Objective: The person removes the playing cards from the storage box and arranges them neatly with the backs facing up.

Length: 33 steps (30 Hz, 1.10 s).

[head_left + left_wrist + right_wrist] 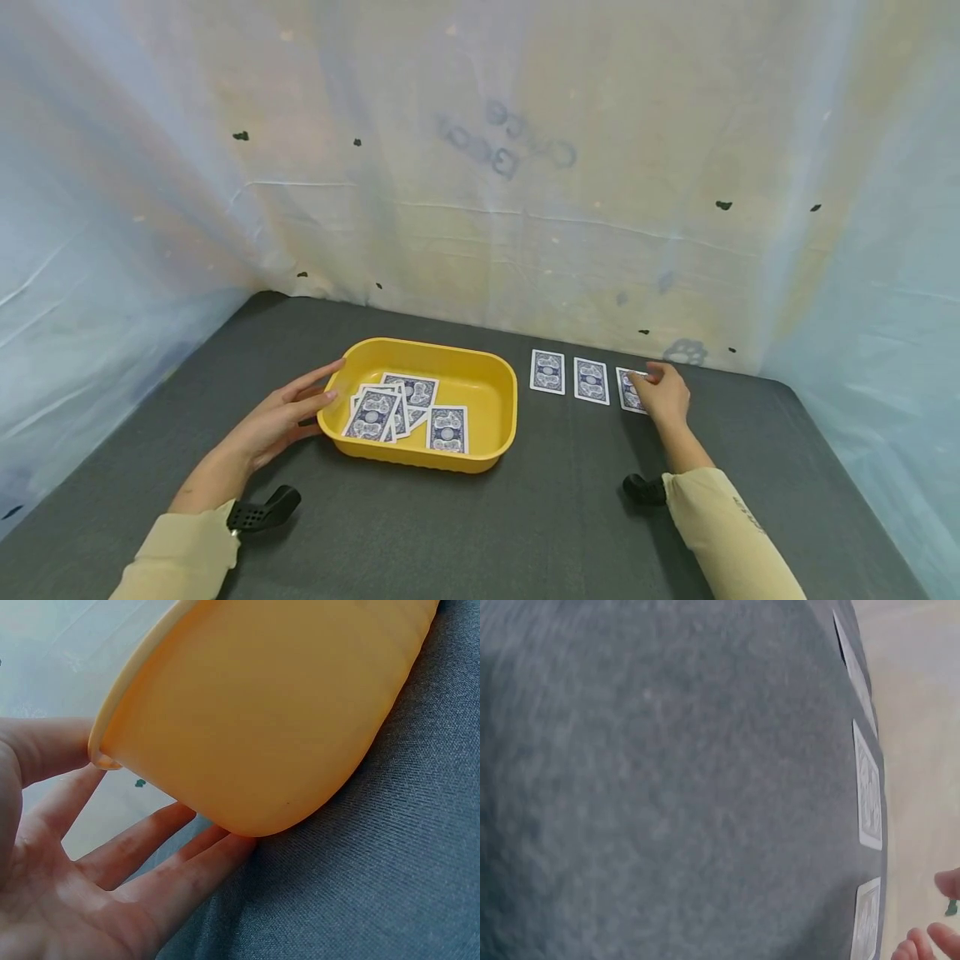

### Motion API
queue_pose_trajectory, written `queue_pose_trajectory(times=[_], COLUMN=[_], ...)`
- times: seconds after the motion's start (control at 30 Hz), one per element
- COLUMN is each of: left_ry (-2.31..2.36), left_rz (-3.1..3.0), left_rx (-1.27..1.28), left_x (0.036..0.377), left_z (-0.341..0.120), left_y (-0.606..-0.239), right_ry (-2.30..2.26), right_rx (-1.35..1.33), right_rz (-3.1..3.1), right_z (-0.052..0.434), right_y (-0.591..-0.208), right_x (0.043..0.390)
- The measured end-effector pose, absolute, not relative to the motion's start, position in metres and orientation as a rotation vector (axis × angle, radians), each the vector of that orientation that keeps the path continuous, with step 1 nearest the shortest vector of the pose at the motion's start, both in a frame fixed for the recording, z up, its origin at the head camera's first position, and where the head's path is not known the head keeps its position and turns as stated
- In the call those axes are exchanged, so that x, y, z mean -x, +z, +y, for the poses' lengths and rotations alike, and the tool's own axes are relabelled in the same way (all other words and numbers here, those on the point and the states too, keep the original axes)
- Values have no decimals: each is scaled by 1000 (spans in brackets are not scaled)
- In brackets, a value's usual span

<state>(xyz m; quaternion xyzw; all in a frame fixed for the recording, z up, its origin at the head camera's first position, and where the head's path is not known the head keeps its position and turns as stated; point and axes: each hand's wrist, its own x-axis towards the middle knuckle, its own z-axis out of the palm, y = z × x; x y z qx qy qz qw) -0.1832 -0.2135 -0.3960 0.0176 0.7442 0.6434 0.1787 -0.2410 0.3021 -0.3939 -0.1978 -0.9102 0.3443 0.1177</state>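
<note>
You are working over a dark grey table (pixel 525 517) filling the lower half of the head view, with pale sheeting (pixel 480 167) hanging behind it. A yellow tray (pixel 491 400) is sitting at lower centre, holding several face-down cards (pixel 397 408). Your left hand (pixel 281 417) is lying open at the tray's left end, straight fingers (pixel 202 862) touching its wall and the thumb resting by the rim. Right of the tray, three cards are lying in a row near the back edge: the first card (pixel 547 372), the middle card (pixel 591 381), and the last card (pixel 630 390). Your right hand (pixel 663 396) is resting on that last card, fingertips curling onto its top edge; whether it is pinching it cannot be told.
</note>
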Motion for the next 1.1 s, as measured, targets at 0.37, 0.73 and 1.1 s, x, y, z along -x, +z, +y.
queue_pose_trajectory(times=[0.37,0.73,1.1], left_ry=[1813,1813,1822], left_rz=[2111,2105,2094], left_rx=[-84,-54,-69], left_x=[181,181,183], left_z=[-214,-212,-214], left_y=[-395,-393,-397], right_ry=[1147,1275,1393], right_rx=[468,371,220], right_rz=[-2615,-2574,-2547], right_z=[283,257,226], right_y=[-384,-377,-374], right_x=[241,242,241])
